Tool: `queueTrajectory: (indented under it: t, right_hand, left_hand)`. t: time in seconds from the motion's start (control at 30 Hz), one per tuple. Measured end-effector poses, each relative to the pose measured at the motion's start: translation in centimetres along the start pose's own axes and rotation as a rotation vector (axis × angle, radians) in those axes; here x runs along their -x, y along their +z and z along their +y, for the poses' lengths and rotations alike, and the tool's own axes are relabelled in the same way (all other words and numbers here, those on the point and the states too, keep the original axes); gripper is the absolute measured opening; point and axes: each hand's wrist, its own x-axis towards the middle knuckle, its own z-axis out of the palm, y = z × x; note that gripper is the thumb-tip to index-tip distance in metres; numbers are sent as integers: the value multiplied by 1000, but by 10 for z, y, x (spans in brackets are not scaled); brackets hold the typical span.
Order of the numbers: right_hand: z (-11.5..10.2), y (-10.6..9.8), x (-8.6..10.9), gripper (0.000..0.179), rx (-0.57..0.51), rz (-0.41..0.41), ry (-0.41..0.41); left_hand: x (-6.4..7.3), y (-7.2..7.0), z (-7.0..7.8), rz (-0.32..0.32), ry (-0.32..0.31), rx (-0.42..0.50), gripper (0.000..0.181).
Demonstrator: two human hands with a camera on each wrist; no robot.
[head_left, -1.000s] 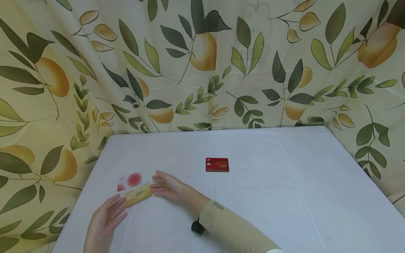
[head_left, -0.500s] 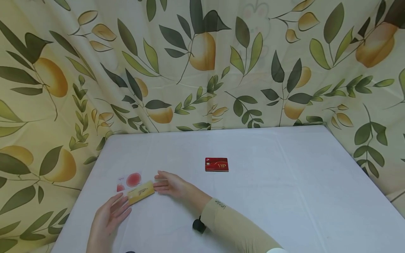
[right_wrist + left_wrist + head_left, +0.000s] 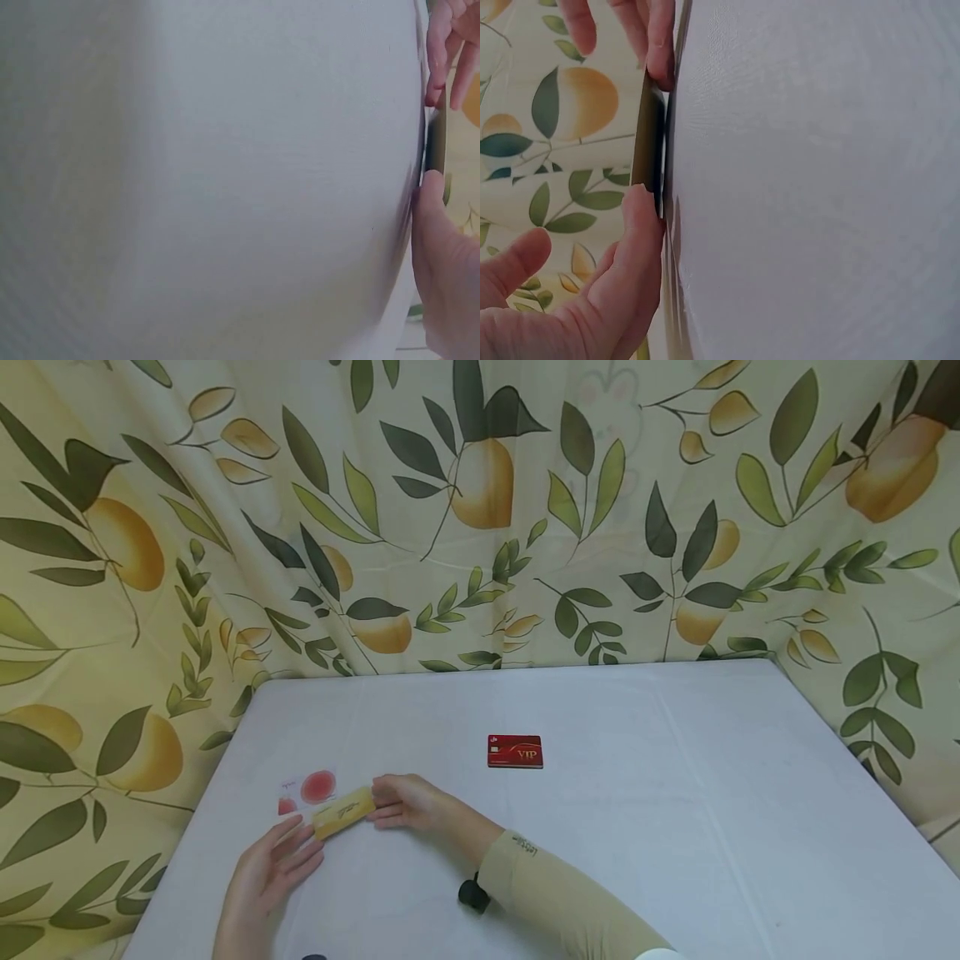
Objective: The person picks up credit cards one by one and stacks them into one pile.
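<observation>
A gold-yellow card with dark script lies at an angle on the white table. Its side looks thick in the left wrist view, and I cannot tell whether it is one card or a stack. My left hand touches the card's left end with extended fingertips, its thumb standing apart. At the opposite end, my right hand rests its fingertips against the edge. Beside the card on the far side is a clear sheet with a red disc and a smaller red mark. Farther back lies a red VIP card.
The white-covered table has its far edge against a curtain printed with leaves and fruit. My right sleeve crosses the front of the table, and a small black object hangs at its wrist end.
The gold-yellow card and my left hand have slid right and slightly away from me. My right hand has shifted right with them, its thumb now closer to its fingers. The red card stays put.
</observation>
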Motion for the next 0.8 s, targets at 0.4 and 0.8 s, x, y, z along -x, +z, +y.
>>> queueTrajectory:
  t: [0.4, 0.8]
  right_hand:
    - [1, -2, 0, 33, 58, 23, 18]
    - [-5, -11, 2, 26, 43, 127, 13]
  left_hand:
    - [-8, 8, -8, -2, 33, -94, 32]
    - [-14, 27, -17, 28, 51, -112, 57]
